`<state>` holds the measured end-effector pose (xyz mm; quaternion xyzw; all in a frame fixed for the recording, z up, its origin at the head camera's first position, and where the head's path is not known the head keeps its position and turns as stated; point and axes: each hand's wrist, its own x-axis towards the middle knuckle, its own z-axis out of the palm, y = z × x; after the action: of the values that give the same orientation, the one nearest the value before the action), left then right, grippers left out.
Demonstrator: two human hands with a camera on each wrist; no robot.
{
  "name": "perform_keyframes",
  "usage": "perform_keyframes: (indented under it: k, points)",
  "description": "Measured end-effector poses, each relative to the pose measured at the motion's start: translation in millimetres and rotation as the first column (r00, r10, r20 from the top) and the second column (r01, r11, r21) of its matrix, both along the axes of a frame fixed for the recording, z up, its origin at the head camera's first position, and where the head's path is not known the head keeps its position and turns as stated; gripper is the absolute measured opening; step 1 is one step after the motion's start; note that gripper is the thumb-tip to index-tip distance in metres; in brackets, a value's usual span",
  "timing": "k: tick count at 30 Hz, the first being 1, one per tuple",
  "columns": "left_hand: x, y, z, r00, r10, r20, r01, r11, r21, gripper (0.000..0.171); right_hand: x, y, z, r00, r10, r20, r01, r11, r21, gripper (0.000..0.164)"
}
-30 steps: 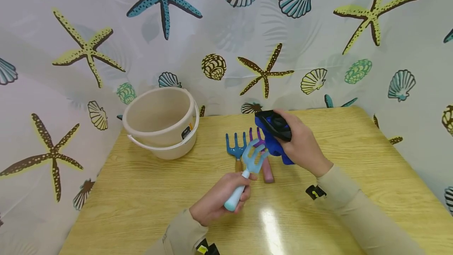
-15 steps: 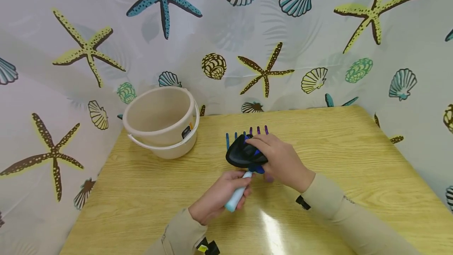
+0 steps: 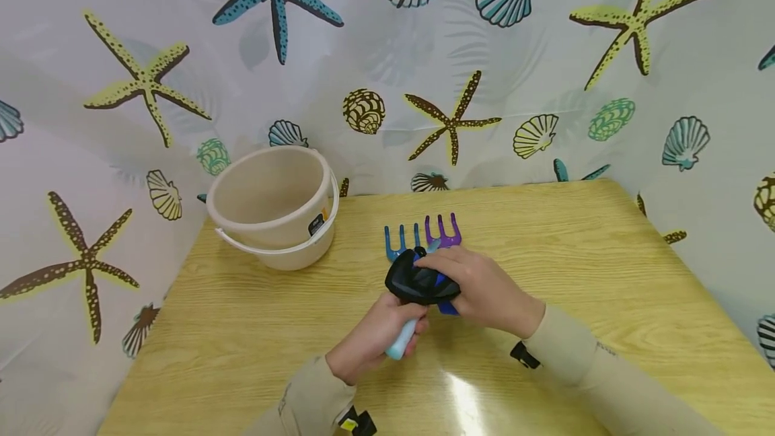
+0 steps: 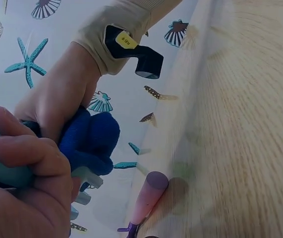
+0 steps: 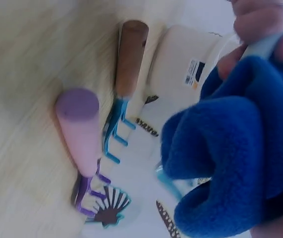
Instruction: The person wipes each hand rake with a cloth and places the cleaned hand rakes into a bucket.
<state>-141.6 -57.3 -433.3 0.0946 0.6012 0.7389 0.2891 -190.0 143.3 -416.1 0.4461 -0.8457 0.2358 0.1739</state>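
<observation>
My left hand grips the light-blue handle of a garden hand fork, which tilts up and away from me. My right hand holds a fleecy blue cloth with a black part wrapped about the fork's neck and lower tines. Most of the fork's head is hidden under it; in the left wrist view pale tines stick out below the cloth. Beyond the hands lie a blue hand fork with a wooden handle and a purple hand fork with a pink handle.
A cream bucket with a white carrying handle stands at the back left of the wooden table. Behind the table hangs a curtain printed with starfish and shells.
My right hand has brought the cloth from the right down and left onto the fork's head, then slid slightly lower towards my left hand. The left hand keeps its grip almost in place.
</observation>
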Motion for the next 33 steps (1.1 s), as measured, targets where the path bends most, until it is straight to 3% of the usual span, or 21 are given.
perform_keyframes:
  k: [5,10,13,16,21,27,33]
  points:
    - [3.4,2.3,2.5,0.999,-0.032,-0.037,0.030,0.998,-0.055,0.025,-8.7,2.9,0.2,0.994,-0.044,-0.103,0.050,0.997,0.054,0.060]
    - [5.3,4.2,2.3,0.998,-0.055,0.000,0.055,0.996,-0.077,0.028,-18.2,7.2,-5.1,0.962,-0.116,-0.246,0.155,0.977,0.146,0.068]
    - [5.6,5.1,2.3,1.000,-0.028,0.010,0.029,0.997,-0.068,0.025,-19.5,6.7,-5.4,0.977,-0.110,-0.185,0.134,0.984,0.120,0.063]
    - [6.1,5.2,3.0,1.000,-0.004,-0.011,0.003,0.999,-0.051,0.022,-16.9,4.2,-2.5,0.998,-0.054,-0.042,0.055,0.998,0.035,0.056]
    - [5.7,3.7,3.9,0.998,0.025,-0.054,-0.026,1.000,-0.015,0.023,-7.7,0.5,4.6,0.992,0.066,0.104,-0.056,0.993,-0.099,0.044]
    - [3.9,2.0,2.4,0.994,0.084,-0.072,-0.085,0.996,-0.003,0.011,3.5,2.7,7.7,0.988,0.114,0.109,-0.097,0.984,-0.150,0.034]
    - [2.3,-1.1,2.8,0.995,0.068,-0.067,-0.069,0.998,-0.002,0.016,-4.0,12.7,-1.5,0.999,0.011,0.039,-0.010,1.000,-0.010,0.053]
